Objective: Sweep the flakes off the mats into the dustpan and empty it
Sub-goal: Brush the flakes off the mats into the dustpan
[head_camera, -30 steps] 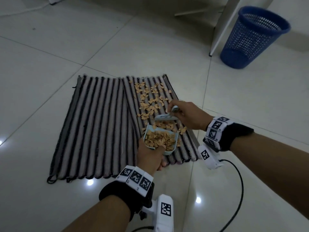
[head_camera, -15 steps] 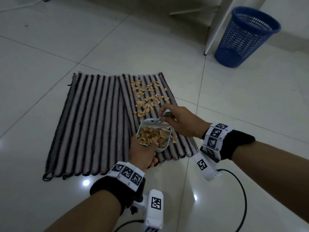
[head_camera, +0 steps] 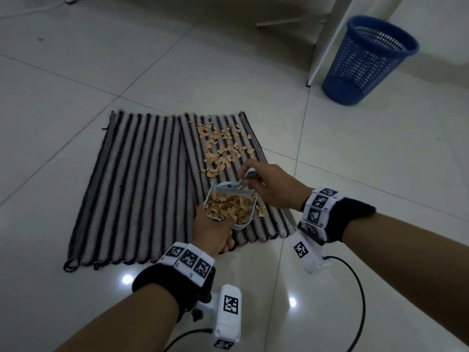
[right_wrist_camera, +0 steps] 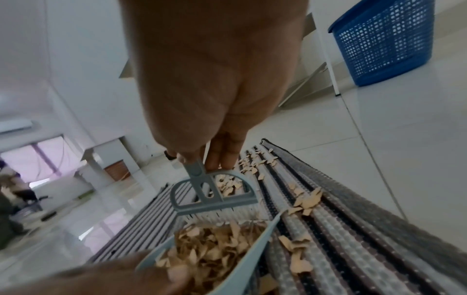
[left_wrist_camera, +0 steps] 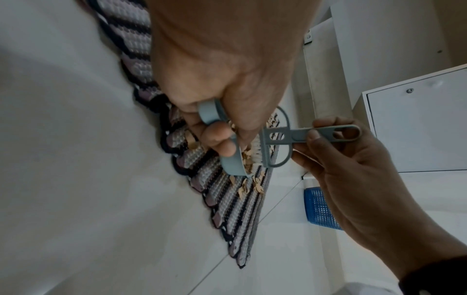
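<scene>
left hand (head_camera: 215, 232) gripping dustpan (head_camera: 229, 205) by back end, thumb hooking over rim. right hand (head_camera: 274, 189) pinching brush (right_wrist_camera: 215, 197) handle, bristles sitting at pan mouth. pan hovering over right mat (head_camera: 243, 174), near edge, heaped with tan flakes (head_camera: 223, 148), pretty much brimming. reckon: keeping pan tilted back, brush damming mouth while carrying. more flakes lying at 12 o'clock from pan, few at 3. blue bin (head_camera: 365, 59) waiting around 1 o'clock, well apart.

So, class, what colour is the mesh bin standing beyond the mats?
The bin is blue, with a mesh wall; the head view shows it best.
</scene>
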